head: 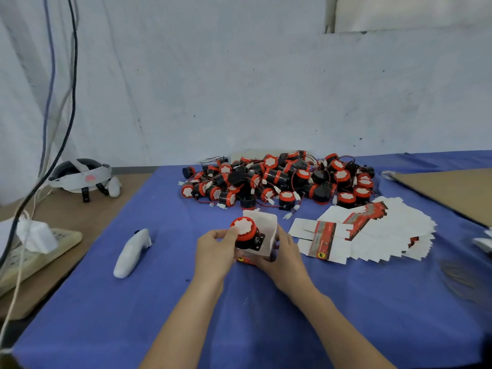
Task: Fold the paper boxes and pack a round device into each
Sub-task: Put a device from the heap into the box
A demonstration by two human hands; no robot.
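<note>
Left hand [213, 251] pinched a round device [243, 231] at the mouth of the folded box [267, 231], which we noted the right hand [286, 254] gripped tilted open, apparently to receive it above the desk [133, 302].

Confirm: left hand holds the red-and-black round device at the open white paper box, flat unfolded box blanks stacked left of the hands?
Wrong side: the head view shows the flat unfolded box blanks lying right of the right hand. The left hand does hold the red-and-black round device at the open white paper box.
</note>
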